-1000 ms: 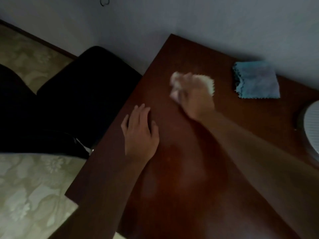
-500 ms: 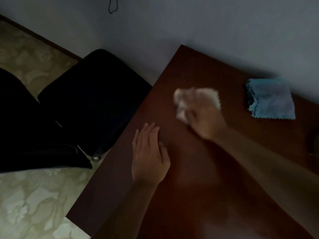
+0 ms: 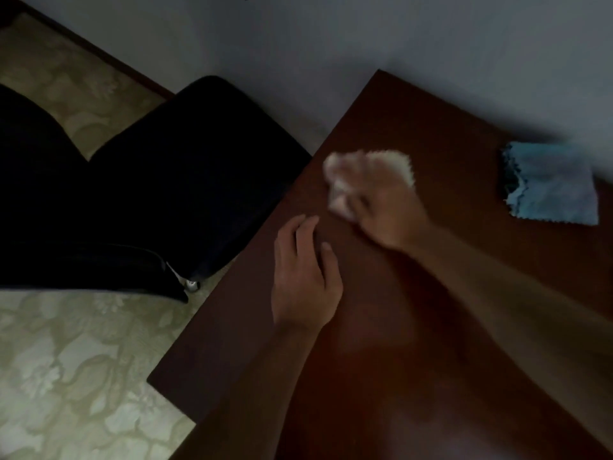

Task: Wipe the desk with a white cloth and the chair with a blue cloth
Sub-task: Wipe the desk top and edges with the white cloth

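We judge white cloth (image 3: pixel 396 161) soft, light, best bunched under palm. Right hand (image 3: pixel 381 207), blurred, fingers curled over it near worktop (image 3: pixel 431 111) left edge. Left hand (image 3: pixel 303 277) flat, fingers straight. Blue cloth (image 3: pixel 552 185) folded by far edge.

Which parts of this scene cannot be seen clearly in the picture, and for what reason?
Head view:
- Right hand: motion blur; its fingers cannot be told apart.
- White cloth: mostly covered by that hand; only a blurred edge shows.
- Blue cloth: folded; inner layers hidden.
- Chair: too dark for detail; cut off at the left edge.
- Desk: cut off at the right and bottom edges.
- Left hand: its palm faces down, unseen.
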